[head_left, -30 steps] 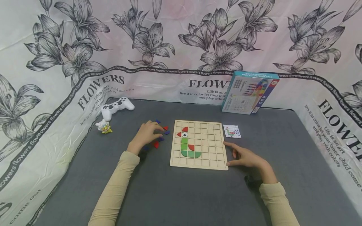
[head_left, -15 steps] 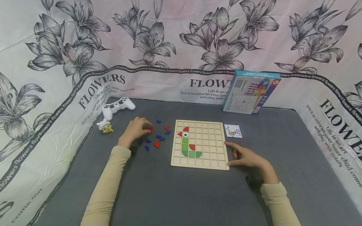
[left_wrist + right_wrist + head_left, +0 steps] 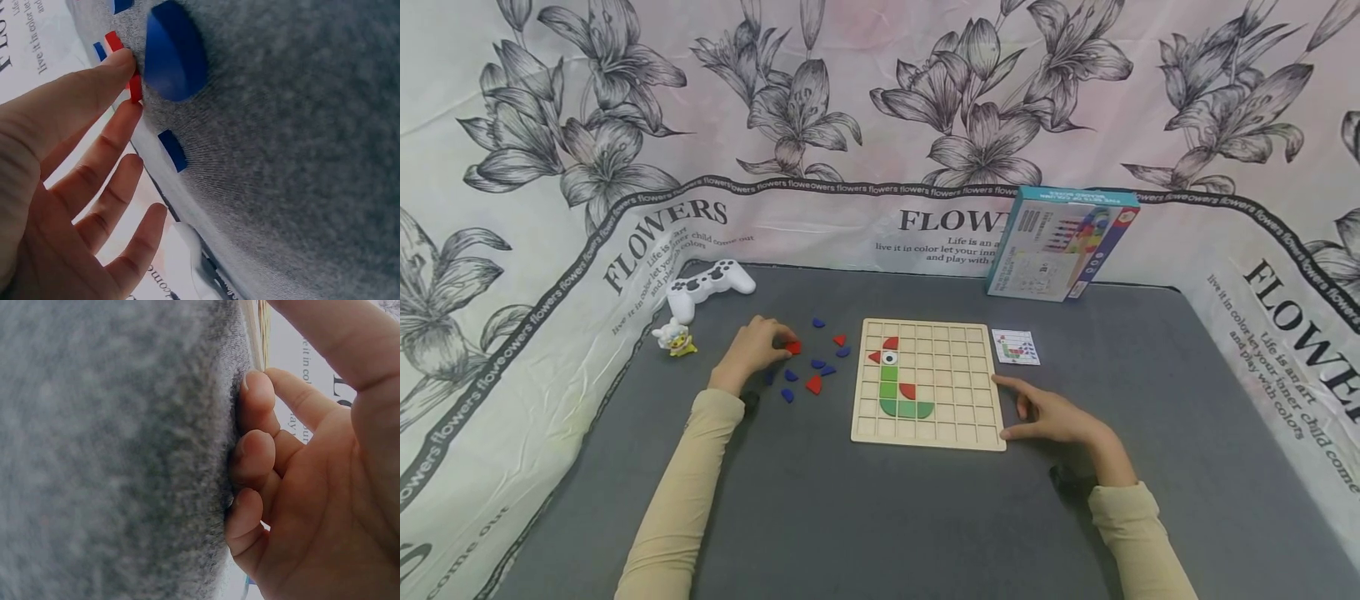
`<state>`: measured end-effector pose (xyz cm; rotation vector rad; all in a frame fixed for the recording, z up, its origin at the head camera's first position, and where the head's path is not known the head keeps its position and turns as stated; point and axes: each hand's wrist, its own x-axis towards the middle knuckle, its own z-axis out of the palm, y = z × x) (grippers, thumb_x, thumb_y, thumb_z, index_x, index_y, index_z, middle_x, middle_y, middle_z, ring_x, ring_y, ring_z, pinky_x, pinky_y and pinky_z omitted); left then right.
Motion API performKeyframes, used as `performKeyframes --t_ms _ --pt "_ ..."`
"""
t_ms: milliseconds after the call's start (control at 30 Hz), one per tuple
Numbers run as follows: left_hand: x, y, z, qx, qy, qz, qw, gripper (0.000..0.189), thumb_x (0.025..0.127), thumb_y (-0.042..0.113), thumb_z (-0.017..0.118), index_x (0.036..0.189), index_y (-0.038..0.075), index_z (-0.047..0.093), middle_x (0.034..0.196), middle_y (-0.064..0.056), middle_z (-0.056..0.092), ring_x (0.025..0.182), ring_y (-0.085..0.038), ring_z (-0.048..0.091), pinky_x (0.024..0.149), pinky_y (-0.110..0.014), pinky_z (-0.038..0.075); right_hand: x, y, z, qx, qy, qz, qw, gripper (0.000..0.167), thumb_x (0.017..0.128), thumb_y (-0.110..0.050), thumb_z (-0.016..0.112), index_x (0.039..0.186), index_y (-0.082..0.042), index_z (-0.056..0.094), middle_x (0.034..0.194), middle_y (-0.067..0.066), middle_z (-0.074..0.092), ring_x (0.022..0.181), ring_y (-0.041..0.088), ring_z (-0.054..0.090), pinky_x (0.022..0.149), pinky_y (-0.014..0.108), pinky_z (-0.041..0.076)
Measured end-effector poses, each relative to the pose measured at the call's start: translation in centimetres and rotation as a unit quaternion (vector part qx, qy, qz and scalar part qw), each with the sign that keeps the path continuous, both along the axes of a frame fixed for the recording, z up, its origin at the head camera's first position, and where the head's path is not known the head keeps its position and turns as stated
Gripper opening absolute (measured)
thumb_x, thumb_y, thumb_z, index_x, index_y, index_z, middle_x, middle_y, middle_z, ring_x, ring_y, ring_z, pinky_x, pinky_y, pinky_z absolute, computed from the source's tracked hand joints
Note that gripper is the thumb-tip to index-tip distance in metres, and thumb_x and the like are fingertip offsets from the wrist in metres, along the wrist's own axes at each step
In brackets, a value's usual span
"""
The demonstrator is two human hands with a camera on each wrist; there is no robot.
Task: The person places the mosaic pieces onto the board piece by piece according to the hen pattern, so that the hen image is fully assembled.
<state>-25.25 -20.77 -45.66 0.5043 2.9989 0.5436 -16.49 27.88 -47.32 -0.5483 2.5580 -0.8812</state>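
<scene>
My left hand [image 3: 751, 352] is at the left of the loose pieces. Its thumb and index finger pinch a red piece [image 3: 135, 88], whose full shape is partly hidden by the thumb; the other fingers are spread. My right hand [image 3: 1054, 418] rests at the right edge of a wooden grid board [image 3: 955, 429], index finger and thumb spread along that edge. In the right wrist view its remaining fingers are bent against the grey cloth [image 3: 112, 456]. On the board, red and green pieces [image 3: 907, 409] and a round eye piece [image 3: 890, 357] form a bird-like figure.
Several blue pieces [image 3: 791, 376] and red pieces [image 3: 814, 384] lie left of the board. A picture card [image 3: 1016, 348] lies right of it. Behind stand a box [image 3: 1052, 250], a white game controller [image 3: 711, 287] and a small figurine [image 3: 676, 337].
My left hand has moved left, from over the blue pieces to the red piece, uncovering several pieces. In the last half second it has barely moved. The right hand has stayed at the board.
</scene>
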Motion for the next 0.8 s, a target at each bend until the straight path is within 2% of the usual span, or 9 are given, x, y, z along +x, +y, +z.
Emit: performKeyframes --t_ms 367,533,800 --pt "0.4 0.9 0.3 0.0 0.032 -0.013 0.9994 0.024 0.081 0.022 0.072 0.102 0.011 0.071 0.103 -0.009 0.065 0.103 -0.032 0.049 0.087 -0.055 0.039 -0.1 0.0 0.0 -0.004 0.011 0.005 0.9999 0.085 0.072 -0.04 0.077 0.142 -0.017 0.034 0.079 -0.001 0.046 0.06 0.009 0.038 0.053 0.022 0.032" --pt "1.0 2.6 0.7 0.019 0.043 -0.017 0.9987 0.027 0.081 0.024 0.071 0.105 0.011 0.071 0.105 -0.008 0.065 0.104 -0.031 0.048 0.088 -0.054 0.039 0.0 0.1 0.0 -0.01 0.012 0.006 0.9999 0.085 0.072 -0.039 0.077 0.142 -0.017 0.034 0.079 -0.001 0.046 0.059 0.008 0.037 0.053 0.022 0.032" --pt "1.9 6.0 1.1 0.024 0.062 -0.035 0.9972 0.029 0.081 0.028 0.072 0.106 0.015 0.07 0.106 -0.005 0.065 0.102 -0.027 0.049 0.086 -0.049 0.041 0.1 0.1 0.1 -0.016 0.017 0.011 0.9997 0.084 0.073 -0.038 0.077 0.141 -0.014 0.035 0.079 0.0 0.045 0.059 0.008 0.037 0.052 0.022 0.031"
